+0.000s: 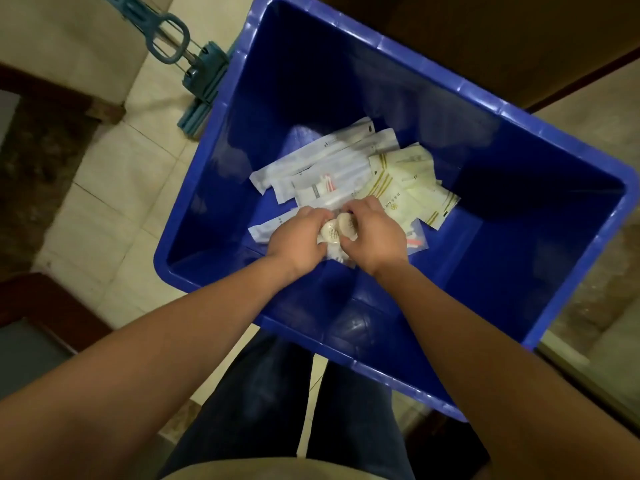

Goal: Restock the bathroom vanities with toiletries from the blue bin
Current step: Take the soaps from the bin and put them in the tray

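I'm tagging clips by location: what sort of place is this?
Likely a hotel or guesthouse during housekeeping: a tiled floor, a mop beside a blue bin, and sealed single-use toiletry packets inside it.

blue bin (pixel 311 81): top open, entry from above only; tall walls block side entry. bin floor (pixel 491 220): bare on r. side and far l. corner, room to reach down. centre: white sachets (pixel 329 164) and cream packets (pixel 405 181), heaped and overlapping. near-centre: l. hand (pixel 298 237) and r. hand (pixel 375 233) close together, gripping round packs (pixel 337 228); gap betw. them filled. outside l. wall: mop (pixel 201 81), just beside bin.
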Tool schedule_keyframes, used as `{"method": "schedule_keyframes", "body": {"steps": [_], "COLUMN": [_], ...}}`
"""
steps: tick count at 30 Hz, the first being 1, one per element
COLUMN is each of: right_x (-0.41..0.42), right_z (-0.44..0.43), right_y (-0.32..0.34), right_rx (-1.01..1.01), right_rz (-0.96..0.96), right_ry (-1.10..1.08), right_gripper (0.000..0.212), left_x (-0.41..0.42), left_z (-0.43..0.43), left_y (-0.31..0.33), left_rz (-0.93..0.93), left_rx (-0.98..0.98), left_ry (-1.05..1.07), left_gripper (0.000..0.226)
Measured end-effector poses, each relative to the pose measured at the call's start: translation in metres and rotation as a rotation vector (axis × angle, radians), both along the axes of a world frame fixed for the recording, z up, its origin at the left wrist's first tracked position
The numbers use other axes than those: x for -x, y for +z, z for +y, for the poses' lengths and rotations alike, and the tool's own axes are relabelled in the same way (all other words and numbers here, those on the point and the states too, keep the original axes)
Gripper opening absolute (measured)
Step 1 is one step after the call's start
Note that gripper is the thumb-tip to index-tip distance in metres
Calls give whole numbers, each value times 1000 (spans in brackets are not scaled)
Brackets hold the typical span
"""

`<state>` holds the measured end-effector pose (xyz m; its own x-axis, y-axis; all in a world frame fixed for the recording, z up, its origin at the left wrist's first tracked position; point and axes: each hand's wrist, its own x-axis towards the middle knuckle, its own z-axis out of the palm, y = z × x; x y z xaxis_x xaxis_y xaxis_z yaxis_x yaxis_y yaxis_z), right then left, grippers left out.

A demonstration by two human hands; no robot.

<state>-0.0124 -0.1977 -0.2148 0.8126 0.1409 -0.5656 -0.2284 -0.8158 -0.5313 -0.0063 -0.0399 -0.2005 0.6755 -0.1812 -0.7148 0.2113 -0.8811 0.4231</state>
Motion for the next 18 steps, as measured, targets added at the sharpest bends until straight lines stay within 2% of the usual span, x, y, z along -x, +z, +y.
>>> {"method": "schedule_keyframes", "body": {"steps": [3,7,14,18], "right_x": [8,17,32,39], "right_z": [-11,-23,-28,-31], "right_y": [5,8,7,5], "right_rx": [-45,-104,-243,-323], "right_rz": [4,55,123,172], "right_ry": [-119,-265,-520,-577], "right_gripper": [43,45,39,42], "left_x": [0,0,5,5], "left_z": [-5,-16,-34,-37], "left_y": [2,6,3,-5], "left_rz": [-26,-104,-204,-231], "left_rx": [-29,-175,-320,-370], "left_ry": [-86,-281,-486,-582], "left_gripper": [56,55,47,52]}}
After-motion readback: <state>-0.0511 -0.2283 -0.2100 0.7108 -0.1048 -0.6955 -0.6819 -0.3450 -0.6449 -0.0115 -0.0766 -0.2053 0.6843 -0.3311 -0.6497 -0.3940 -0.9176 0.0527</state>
